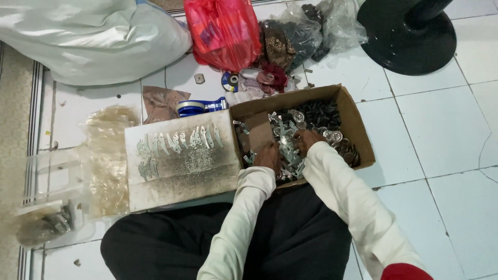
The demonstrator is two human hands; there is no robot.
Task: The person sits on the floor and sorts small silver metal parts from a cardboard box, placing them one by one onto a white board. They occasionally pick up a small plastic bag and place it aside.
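Inside the open brown cardboard box (358, 129), both the left hand (268, 154) and right hand (307, 140) dig among flat silvery metal brackets (284, 136), grips indiscernible; better to lift one piece cleanly, fingertips off the edges.

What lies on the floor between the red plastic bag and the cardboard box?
In the head view, between the red plastic bag and cardboard box lie cloth scraps and a small disc.
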